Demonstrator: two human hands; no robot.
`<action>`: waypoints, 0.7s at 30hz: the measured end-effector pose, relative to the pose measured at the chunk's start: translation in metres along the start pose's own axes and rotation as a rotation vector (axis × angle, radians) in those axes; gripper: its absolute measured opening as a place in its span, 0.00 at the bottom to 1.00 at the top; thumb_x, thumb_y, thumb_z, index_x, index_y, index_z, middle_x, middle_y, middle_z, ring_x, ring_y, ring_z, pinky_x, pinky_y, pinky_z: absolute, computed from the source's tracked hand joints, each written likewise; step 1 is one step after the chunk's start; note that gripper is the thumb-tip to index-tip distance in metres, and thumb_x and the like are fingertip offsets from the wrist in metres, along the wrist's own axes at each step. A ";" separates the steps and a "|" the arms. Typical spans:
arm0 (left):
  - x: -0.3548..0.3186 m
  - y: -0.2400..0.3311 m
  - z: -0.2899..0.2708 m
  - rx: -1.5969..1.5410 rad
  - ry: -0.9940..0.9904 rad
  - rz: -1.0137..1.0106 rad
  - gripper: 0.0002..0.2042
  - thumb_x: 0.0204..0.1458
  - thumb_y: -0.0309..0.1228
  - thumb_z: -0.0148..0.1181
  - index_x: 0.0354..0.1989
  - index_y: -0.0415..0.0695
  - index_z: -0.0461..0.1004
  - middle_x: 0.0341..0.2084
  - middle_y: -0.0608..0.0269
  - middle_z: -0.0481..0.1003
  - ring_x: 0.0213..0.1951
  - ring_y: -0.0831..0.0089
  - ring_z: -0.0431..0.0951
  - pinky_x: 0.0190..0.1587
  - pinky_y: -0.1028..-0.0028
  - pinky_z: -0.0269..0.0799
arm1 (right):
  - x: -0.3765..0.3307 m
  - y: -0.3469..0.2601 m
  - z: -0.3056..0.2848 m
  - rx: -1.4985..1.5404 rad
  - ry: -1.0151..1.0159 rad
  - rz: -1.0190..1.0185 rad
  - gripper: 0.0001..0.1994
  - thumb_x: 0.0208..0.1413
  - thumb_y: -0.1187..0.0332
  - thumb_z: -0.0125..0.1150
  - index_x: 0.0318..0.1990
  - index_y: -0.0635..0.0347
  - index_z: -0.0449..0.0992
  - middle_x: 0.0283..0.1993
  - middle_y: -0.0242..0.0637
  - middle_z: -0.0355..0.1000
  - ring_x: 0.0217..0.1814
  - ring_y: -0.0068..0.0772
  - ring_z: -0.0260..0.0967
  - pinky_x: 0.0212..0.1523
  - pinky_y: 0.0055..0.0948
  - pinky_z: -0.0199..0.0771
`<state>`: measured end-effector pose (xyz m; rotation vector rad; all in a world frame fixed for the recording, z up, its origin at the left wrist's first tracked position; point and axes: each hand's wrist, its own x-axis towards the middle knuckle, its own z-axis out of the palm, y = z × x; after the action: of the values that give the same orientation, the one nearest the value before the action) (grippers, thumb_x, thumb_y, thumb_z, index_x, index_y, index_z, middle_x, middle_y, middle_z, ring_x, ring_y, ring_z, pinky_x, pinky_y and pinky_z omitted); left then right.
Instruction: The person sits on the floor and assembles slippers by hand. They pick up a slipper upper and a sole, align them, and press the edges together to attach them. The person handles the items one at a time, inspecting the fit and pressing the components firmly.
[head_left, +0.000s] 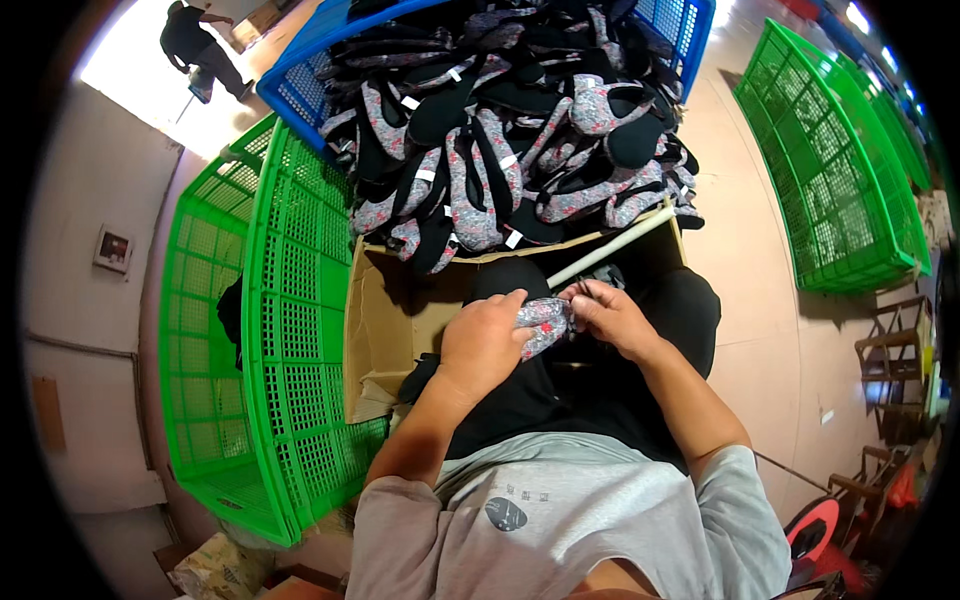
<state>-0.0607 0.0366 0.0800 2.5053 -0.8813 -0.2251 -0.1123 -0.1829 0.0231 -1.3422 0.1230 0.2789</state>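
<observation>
Blue mesh crate (pixel 290 75), top of view: heaped above its rim with shoe uppers (pixel 510 130), black mixed with grey-and-red floral print, some with small white tags. The heap spills over the near edge onto a cardboard box.

Green mesh crates (pixel 290 330), person's left: two nested, standing on edge against the cardboard; a dark item shows through the mesh, kind not discernible. More green crates (pixel 840 170) to the right, well apart, contents not visible.

Cardboard box (pixel 385 320), open, just in front of the knees, below the heap; a white rod (pixel 610 247) lies across its far corner.

Left hand (pixel 485 340) and right hand (pixel 610 315): close together over the lap, both closed on one floral upper (pixel 545 320), which is pinched between them, fingers curled round its edges.
</observation>
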 end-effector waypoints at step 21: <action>-0.003 0.002 0.015 -0.371 0.203 -0.120 0.11 0.44 0.27 0.68 0.34 0.39 0.76 0.32 0.57 0.74 0.35 0.60 0.76 0.39 0.66 0.72 | 0.005 0.019 -0.001 -0.109 -0.020 -0.053 0.15 0.53 0.75 0.69 0.47 0.63 0.74 0.39 0.27 0.73 0.39 0.14 0.67 0.42 0.19 0.71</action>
<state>-0.0685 0.0309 0.0683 2.1887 -0.5506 -0.1526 -0.1127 -0.1792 0.0040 -1.4478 0.0562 0.2573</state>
